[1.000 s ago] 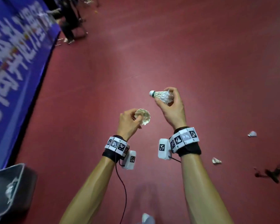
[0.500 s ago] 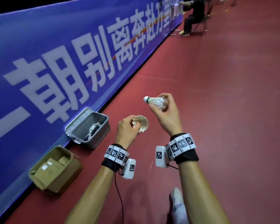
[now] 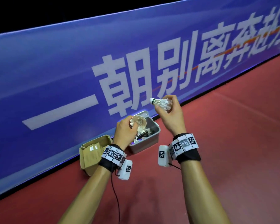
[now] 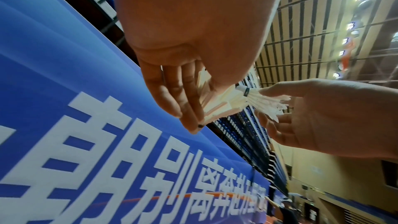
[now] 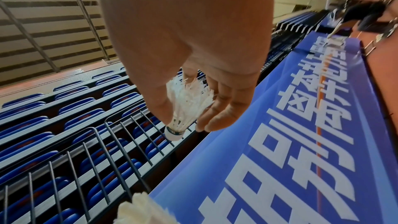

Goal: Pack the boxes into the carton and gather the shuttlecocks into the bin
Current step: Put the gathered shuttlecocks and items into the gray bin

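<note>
Each grip pinches one shuttlecock: left hand [image 3: 125, 130], right hand [image 3: 172, 113]

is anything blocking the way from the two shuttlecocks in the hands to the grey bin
Nothing visible does. The left hand holds its shuttlecock in front of the open grey bin, and the right hand holds its shuttlecock higher up. The bin has no lid; the carton sits beside it.

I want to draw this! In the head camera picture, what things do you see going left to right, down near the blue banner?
Cardboard carton → left hand with a shuttlecock → grey bin → right hand with another shuttlecock.
</note>
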`<action>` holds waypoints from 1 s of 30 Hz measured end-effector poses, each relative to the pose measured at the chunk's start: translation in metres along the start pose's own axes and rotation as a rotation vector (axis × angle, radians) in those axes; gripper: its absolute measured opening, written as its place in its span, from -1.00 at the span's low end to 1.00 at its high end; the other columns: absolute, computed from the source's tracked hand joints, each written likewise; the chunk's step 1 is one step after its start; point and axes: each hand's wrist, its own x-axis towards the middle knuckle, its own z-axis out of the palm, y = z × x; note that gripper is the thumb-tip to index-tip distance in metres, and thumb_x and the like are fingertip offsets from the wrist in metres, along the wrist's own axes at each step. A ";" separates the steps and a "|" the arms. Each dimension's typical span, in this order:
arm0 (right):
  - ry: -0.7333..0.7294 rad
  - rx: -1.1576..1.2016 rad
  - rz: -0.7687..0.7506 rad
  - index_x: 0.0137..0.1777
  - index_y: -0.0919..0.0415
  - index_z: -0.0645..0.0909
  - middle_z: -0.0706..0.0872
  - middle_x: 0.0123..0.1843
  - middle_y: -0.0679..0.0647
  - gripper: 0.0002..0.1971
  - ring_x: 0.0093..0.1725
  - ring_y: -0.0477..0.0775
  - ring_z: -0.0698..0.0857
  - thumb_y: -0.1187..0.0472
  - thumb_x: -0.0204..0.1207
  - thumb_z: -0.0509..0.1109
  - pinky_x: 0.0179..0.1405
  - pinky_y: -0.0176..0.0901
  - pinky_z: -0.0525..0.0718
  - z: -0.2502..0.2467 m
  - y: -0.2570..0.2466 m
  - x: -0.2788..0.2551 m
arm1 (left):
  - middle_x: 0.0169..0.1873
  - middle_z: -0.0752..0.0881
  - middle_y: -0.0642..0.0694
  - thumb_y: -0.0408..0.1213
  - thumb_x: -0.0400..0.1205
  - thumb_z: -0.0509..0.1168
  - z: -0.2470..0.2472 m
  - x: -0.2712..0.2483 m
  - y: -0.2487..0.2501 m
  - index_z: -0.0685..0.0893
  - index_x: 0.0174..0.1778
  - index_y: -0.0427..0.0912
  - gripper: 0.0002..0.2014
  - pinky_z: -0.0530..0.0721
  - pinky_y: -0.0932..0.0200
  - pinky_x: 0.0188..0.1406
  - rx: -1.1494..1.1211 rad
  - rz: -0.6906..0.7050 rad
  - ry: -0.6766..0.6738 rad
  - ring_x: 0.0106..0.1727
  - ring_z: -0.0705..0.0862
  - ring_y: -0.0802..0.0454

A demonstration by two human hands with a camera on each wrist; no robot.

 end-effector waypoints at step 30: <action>-0.445 -0.626 0.417 0.37 0.23 0.56 0.76 0.11 0.15 -0.42 0.00 0.11 0.66 0.05 0.43 0.68 -0.01 -0.20 0.53 0.275 0.337 0.472 | -0.20 0.83 -0.25 -0.31 0.55 0.25 0.117 0.474 -0.371 0.76 -0.20 -0.17 -0.83 0.77 0.00 -0.24 0.328 -0.544 -0.344 -0.15 0.81 -0.28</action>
